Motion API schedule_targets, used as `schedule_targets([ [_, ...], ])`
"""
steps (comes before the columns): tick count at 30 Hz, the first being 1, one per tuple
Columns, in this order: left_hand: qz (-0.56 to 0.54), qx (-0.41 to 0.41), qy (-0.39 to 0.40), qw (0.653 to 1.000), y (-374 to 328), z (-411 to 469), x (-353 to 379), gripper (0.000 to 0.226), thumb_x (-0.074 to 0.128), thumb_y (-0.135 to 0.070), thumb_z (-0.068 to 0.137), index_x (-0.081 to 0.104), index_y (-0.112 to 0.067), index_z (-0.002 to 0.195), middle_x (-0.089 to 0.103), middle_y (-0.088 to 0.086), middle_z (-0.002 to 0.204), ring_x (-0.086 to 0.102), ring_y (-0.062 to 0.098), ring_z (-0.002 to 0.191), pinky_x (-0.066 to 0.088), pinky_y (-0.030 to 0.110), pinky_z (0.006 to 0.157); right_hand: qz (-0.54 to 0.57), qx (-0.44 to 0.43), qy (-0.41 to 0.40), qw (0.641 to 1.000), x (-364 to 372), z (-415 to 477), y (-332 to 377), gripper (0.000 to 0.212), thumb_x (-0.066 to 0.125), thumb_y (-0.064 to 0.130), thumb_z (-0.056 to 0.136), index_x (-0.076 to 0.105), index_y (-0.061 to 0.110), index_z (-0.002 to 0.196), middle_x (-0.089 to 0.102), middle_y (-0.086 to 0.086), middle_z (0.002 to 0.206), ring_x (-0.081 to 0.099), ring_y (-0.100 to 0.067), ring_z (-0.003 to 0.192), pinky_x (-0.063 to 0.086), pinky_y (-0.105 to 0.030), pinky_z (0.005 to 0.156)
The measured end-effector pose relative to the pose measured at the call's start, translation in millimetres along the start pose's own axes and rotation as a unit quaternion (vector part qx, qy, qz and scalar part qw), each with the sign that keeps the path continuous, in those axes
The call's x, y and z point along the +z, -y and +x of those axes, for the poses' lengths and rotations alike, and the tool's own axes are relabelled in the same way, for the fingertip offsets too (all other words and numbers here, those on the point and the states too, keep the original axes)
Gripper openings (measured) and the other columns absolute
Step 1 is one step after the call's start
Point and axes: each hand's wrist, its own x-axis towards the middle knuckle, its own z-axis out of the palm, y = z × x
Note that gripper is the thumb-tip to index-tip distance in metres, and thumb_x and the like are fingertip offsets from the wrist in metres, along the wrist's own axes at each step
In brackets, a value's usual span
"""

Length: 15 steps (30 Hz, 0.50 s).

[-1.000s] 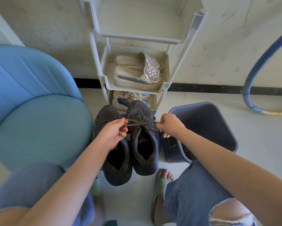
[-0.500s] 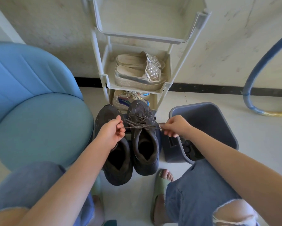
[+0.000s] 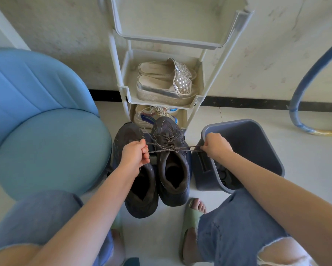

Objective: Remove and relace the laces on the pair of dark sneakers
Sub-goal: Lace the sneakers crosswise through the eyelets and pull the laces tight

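Over the last second the two hands have drawn apart: the left hand (image 3: pixel 134 156) has moved out to the left and the right hand (image 3: pixel 217 144) out to the right, so the lace (image 3: pixel 171 148) that sagged loosely between them is now stretched in a nearly straight line across the right sneaker (image 3: pixel 172 162). I take this to mean a first crossing of the knot is being cinched down over the top eyelets, which suggests the lacing of this shoe is at or near its end, while the left sneaker (image 3: pixel 140 185), just beside it and touching along its side, shows no lace that I can make out. The left grip is a closed fist pinching one end of the lace, with a second strand running up from it toward the far eyelets; the right grip is likewise pressed together on the other end, above the near rim of the grey bin (image 3: pixel 257 131). The crossing point sits between the two grips, over the tongue of the right sneaker, which stands on the floor (image 3: pixel 305 150) in front of the white shoe rack (image 3: pixel 199 100), toes pointing away.
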Motion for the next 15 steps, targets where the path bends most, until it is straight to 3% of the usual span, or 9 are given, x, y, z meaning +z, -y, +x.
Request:
schedule_targets([
  [2, -0.002, 0.016, -0.008, 1.0, 1.0, 1.0, 0.5, 0.03, 0.045, -0.019, 0.101, 0.047, -0.012, 0.072, 0.04, -0.007, 0.04, 0.037, 0.005, 0.035, 0.036, 0.015, 0.035, 0.028, 0.007, 0.017, 0.999, -0.4, 2.5, -2.0, 0.013, 0.058, 0.013, 0.094, 0.062, 0.001, 0.093, 0.063, -0.011, 0.079, 0.062, -0.023, 0.068, 0.046, -0.026, 0.057],
  [4, 0.038, 0.073, -0.021, 0.996, 0.6, 1.9, -0.5, 0.028, 0.046, -0.02, 0.1, 0.05, -0.012, 0.074, 0.043, -0.003, 0.051, 0.04, 0.006, 0.04, 0.037, 0.017, 0.036, 0.152, 0.009, 0.073, 0.986, -3.0, 2.8, -5.2, 0.02, 0.063, 0.016, 0.092, 0.064, -0.005, 0.089, 0.067, -0.015, 0.073, 0.065, -0.023, 0.061, 0.055, -0.029, 0.063],
  [6, 0.105, 0.136, -0.025, 0.985, -1.5, 1.5, -1.4, 0.022, 0.044, -0.02, 0.1, 0.056, -0.011, 0.084, 0.053, 0.001, 0.067, 0.05, 0.008, 0.045, 0.039, 0.017, 0.037, 0.348, 0.012, 0.128, 0.929, -9.0, -2.2, -8.0, 0.029, 0.066, 0.018, 0.089, 0.063, -0.009, 0.099, 0.07, -0.016, 0.076, 0.069, -0.024, 0.066, 0.06, -0.034, 0.07],
  [8, 0.165, 0.138, -0.012, 0.976, -3.1, 0.5, -0.6, 0.021, 0.039, -0.019, 0.101, 0.057, -0.01, 0.108, 0.062, 0.004, 0.09, 0.061, 0.012, 0.053, 0.042, 0.018, 0.037, 0.459, 0.034, 0.189, 0.867, -15.2, -5.7, -13.2, 0.043, 0.068, 0.02, 0.087, 0.056, -0.01, 0.115, 0.07, -0.021, 0.095, 0.072, -0.028, 0.082, 0.06, -0.039, 0.075],
  [9, 0.2, 0.132, -0.013, 0.971, -2.7, -0.1, 0.2, 0.026, 0.038, -0.017, 0.101, 0.053, -0.01, 0.121, 0.062, 0.004, 0.1, 0.064, 0.015, 0.058, 0.044, 0.02, 0.039, 0.468, 0.053, 0.234, 0.851, -17.5, -7.4, -15.5, 0.049, 0.069, 0.021, 0.086, 0.052, -0.01, 0.12, 0.068, -0.023, 0.103, 0.071, -0.03, 0.087, 0.06, -0.039, 0.075],
  [11, 0.305, 0.159, -0.04, 0.938, -1.9, -3.8, 1.6, 0.036, 0.042, -0.016, 0.097, 0.045, -0.011, 0.133, 0.058, 0.003, 0.115, 0.067, 0.019, 0.071, 0.051, 0.026, 0.052, 0.408, 0.08, 0.308, 0.855, -20.7, -12.6, -15.3, 0.056, 0.072, 0.024, 0.083, 0.051, -0.011, 0.121, 0.063, -0.026, 0.112, 0.071, -0.034, 0.089, 0.06, -0.04, 0.072],
  [13, 0.46, 0.215, -0.046, 0.86, 1.7, -7.4, 1.5, 0.046, 0.054, -0.023, 0.089, 0.043, -0.015, 0.133, 0.056, 0.0, 0.123, 0.063, 0.02, 0.098, 0.051, 0.032, 0.078, 0.289, 0.052, 0.334, 0.896, -20.0, -18.6, -6.5, 0.058, 0.075, 0.037, 0.079, 0.059, -0.007, 0.113, 0.066, -0.023, 0.109, 0.072, -0.032, 0.087, 0.06, -0.04, 0.073],
  [15, 0.554, 0.23, -0.017, 0.8, 8.5, -7.2, 3.4, 0.058, 0.064, -0.034, 0.08, 0.044, -0.017, 0.132, 0.058, 0.0, 0.124, 0.054, 0.02, 0.114, 0.046, 0.035, 0.092, 0.194, -0.004, 0.32, 0.927, -16.0, -25.0, 11.3, 0.049, 0.072, 0.048, 0.079, 0.064, 0.003, 0.096, 0.071, -0.015, 0.098, 0.072, -0.026, 0.083, 0.061, -0.037, 0.072],
])
